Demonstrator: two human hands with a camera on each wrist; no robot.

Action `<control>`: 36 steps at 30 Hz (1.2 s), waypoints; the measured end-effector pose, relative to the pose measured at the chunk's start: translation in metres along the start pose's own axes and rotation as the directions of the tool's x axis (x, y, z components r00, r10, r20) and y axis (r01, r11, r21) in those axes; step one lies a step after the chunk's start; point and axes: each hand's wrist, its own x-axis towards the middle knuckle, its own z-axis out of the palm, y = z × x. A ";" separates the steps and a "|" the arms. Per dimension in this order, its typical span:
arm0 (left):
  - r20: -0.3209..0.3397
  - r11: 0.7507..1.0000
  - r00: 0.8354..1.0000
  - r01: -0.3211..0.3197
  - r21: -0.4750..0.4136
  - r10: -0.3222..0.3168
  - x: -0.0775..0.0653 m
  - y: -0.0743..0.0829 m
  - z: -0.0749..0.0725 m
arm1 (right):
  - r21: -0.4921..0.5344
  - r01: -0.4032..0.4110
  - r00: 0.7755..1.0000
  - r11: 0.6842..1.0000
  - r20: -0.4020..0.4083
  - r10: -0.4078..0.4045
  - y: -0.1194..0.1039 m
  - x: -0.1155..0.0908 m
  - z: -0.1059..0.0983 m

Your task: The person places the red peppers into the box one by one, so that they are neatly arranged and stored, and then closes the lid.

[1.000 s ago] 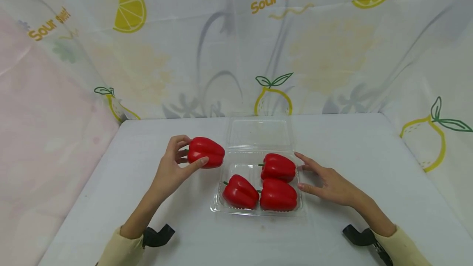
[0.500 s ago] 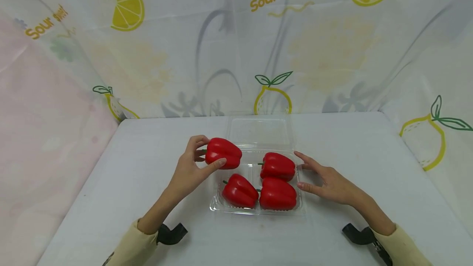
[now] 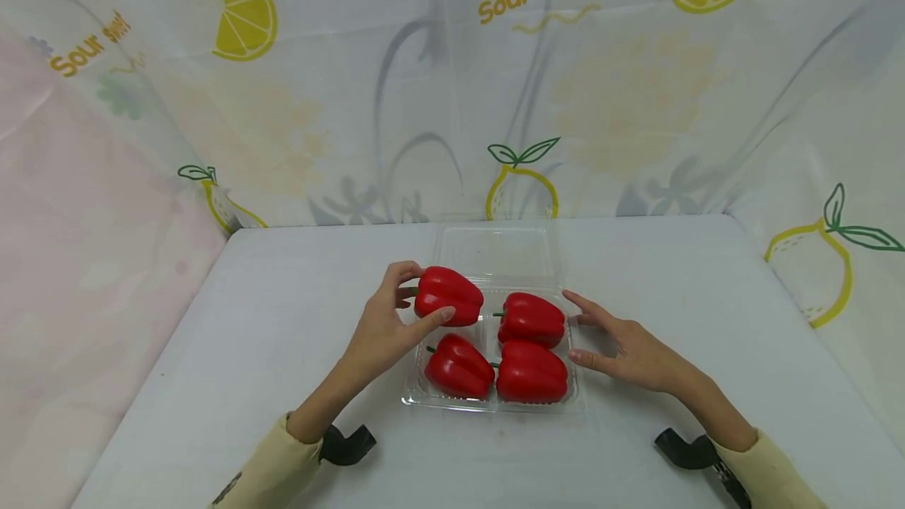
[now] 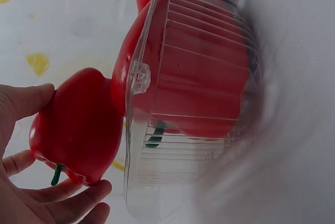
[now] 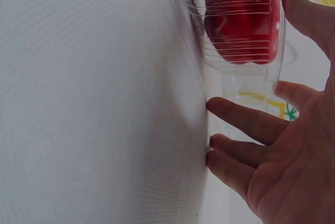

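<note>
My left hand (image 3: 387,328) holds a red bell pepper (image 3: 448,296) between thumb and fingers, over the back left compartment of a clear plastic clamshell box (image 3: 452,404). In the left wrist view this bell pepper (image 4: 78,127) is above the box rim, its green stem toward the fingers. Three more red bell peppers sit in the box: one front left (image 3: 459,366), one front right (image 3: 532,372), one back right (image 3: 532,320). At the box's right side is my right hand (image 3: 625,352), fingers spread. Its thumb and index finger touch the rim, and other fingertips rest on the table.
The box's clear lid (image 3: 498,251) lies folded back behind it on the white table (image 3: 318,258). A printed cloth with lemon drawings (image 3: 452,100) rises behind the table and along its sides. Black wrist mounts (image 3: 346,446) stick out below both wrists.
My left hand has carried its bell pepper rightward, from beside the box to over the back left compartment. My right hand and the other peppers have stayed put.
</note>
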 end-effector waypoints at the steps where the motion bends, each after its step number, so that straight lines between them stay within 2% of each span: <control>1: 0.004 1.000 1.000 -0.003 0.001 0.003 0.000 0.000 0.001 | -0.001 -0.001 1.000 1.000 0.000 0.001 0.000 0.000 0.000; 10: 0.044 0.999 0.999 -0.007 0.038 0.006 0.002 0.002 0.010 | 0.004 0.004 1.000 1.000 0.002 -0.004 0.000 -0.001 0.000; 17: 0.089 0.999 0.996 0.012 0.050 -0.016 0.003 0.002 0.015 | 0.000 -0.007 1.000 1.000 0.003 0.007 0.000 -0.001 0.000; 24: 0.096 0.997 0.995 0.009 0.079 -0.016 0.001 0.001 0.019 | -0.004 -0.007 1.000 1.000 0.001 0.007 0.000 -0.001 0.000; 36: 0.107 0.969 0.993 -0.082 0.233 0.058 0.003 -0.004 0.023 | -0.003 -0.005 1.000 1.000 -0.001 0.005 -0.001 -0.001 0.000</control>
